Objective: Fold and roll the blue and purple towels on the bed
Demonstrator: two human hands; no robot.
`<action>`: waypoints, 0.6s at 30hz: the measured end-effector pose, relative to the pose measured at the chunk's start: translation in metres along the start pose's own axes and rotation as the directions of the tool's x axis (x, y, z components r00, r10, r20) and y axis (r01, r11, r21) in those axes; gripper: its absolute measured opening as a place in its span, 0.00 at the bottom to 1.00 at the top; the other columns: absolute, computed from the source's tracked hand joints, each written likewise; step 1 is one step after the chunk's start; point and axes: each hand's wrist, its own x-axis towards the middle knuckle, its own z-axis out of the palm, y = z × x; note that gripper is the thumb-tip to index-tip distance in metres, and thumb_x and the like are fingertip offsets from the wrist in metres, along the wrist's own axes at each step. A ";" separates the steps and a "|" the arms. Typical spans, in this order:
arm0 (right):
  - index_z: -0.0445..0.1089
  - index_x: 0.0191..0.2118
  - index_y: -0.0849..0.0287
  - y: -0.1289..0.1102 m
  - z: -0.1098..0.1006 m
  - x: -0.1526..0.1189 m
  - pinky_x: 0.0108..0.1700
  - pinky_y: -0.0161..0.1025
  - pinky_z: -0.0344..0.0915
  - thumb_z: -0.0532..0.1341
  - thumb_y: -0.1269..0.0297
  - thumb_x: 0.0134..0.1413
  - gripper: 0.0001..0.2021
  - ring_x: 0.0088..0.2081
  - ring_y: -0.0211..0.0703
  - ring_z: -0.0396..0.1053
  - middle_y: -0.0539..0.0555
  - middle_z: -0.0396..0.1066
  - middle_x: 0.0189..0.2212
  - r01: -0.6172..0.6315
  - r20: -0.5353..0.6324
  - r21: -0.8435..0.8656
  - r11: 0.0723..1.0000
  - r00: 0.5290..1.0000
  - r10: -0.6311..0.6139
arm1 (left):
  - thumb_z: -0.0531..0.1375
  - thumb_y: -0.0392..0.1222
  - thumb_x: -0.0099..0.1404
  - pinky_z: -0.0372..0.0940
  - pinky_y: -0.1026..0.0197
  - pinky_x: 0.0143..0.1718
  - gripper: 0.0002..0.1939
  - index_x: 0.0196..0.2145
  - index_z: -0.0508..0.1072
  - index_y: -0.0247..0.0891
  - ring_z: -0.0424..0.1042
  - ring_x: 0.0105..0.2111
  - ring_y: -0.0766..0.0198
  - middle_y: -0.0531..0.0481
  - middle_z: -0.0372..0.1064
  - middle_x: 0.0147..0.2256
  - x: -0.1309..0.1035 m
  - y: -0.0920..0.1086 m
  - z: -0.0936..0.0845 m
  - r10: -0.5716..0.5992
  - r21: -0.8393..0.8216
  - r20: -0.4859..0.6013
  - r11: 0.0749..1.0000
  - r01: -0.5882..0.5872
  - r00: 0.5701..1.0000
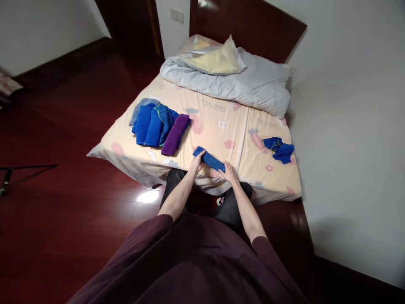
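Between my two hands a blue cloth point(211, 160), folded into a narrow strip, lies at the near edge of the bed. My left hand point(198, 161) is closed on its left end, thumb on top. At the other end my right hand point(229, 171) grips it, fingers over the cloth. To the left rests a pile of folded blue cloths point(148, 126), with a purple folded cloth point(175, 135) along its right side. A crumpled blue cloth point(282, 150) with a thin greenish line lies apart on the right.
The bed sheet point(218, 122) is pale with a printed pattern. Toward the headboard point(243, 21) lie a bunched light-grey quilt point(221, 86) and a yellow pillow point(218, 60). A white wall point(348, 126) stands on the right; dark red floor point(79, 126) stretches left, with a thin black stand point(28, 167).
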 end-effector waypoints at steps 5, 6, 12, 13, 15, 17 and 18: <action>0.57 0.76 0.61 -0.027 -0.020 0.021 0.72 0.50 0.61 0.67 0.56 0.60 0.41 0.72 0.54 0.63 0.66 0.63 0.72 0.144 -0.109 0.153 0.978 0.986 -0.128 | 0.77 0.36 0.49 0.70 0.56 0.55 0.24 0.44 0.80 0.36 0.79 0.46 0.57 0.45 0.81 0.43 0.003 0.051 0.035 0.091 0.110 0.241 0.987 -0.120 0.966; 0.58 0.75 0.61 -0.037 -0.024 0.026 0.72 0.49 0.63 0.68 0.58 0.58 0.41 0.71 0.54 0.64 0.66 0.64 0.71 0.166 -0.128 0.189 0.968 0.981 -0.143 | 0.77 0.37 0.49 0.71 0.54 0.55 0.23 0.43 0.80 0.35 0.79 0.46 0.55 0.44 0.81 0.43 0.002 0.062 0.040 0.089 0.167 0.307 0.975 -0.146 0.948; 0.66 0.67 0.61 -0.121 -0.031 0.069 0.63 0.50 0.73 0.75 0.61 0.47 0.41 0.60 0.57 0.75 0.64 0.75 0.61 0.217 -0.269 0.473 0.854 0.958 -0.095 | 0.76 0.37 0.49 0.73 0.48 0.56 0.20 0.41 0.83 0.32 0.81 0.47 0.49 0.41 0.82 0.40 -0.008 0.131 0.058 0.069 0.431 0.532 0.836 -0.340 0.844; 0.68 0.65 0.60 -0.136 -0.031 0.077 0.61 0.51 0.75 0.75 0.60 0.47 0.39 0.57 0.56 0.77 0.62 0.77 0.58 0.224 -0.277 0.517 0.826 0.957 -0.085 | 0.76 0.37 0.49 0.74 0.47 0.56 0.20 0.41 0.83 0.32 0.81 0.47 0.49 0.42 0.82 0.40 -0.008 0.142 0.059 0.077 0.456 0.550 0.807 -0.376 0.832; 0.71 0.60 0.60 -0.164 -0.029 0.093 0.57 0.51 0.77 0.76 0.58 0.47 0.34 0.51 0.55 0.79 0.60 0.80 0.52 0.224 -0.280 0.589 0.777 0.958 -0.063 | 0.76 0.37 0.49 0.74 0.48 0.56 0.19 0.40 0.83 0.32 0.81 0.45 0.50 0.43 0.82 0.39 -0.007 0.164 0.059 0.076 0.509 0.584 0.742 -0.438 0.808; 0.74 0.55 0.61 -0.188 -0.029 0.107 0.53 0.51 0.79 0.76 0.55 0.46 0.30 0.46 0.54 0.80 0.60 0.82 0.46 0.205 -0.261 0.638 0.742 0.965 -0.042 | 0.76 0.37 0.49 0.75 0.48 0.55 0.18 0.39 0.84 0.31 0.82 0.44 0.50 0.43 0.82 0.39 -0.002 0.185 0.055 0.063 0.559 0.610 0.672 -0.486 0.790; 0.74 0.53 0.61 -0.199 -0.029 0.113 0.51 0.51 0.79 0.76 0.54 0.46 0.29 0.45 0.54 0.80 0.60 0.82 0.44 0.196 -0.241 0.656 0.729 0.970 -0.044 | 0.75 0.38 0.49 0.75 0.49 0.54 0.17 0.39 0.84 0.31 0.82 0.43 0.51 0.43 0.82 0.38 0.002 0.193 0.052 0.060 0.577 0.620 0.641 -0.506 0.783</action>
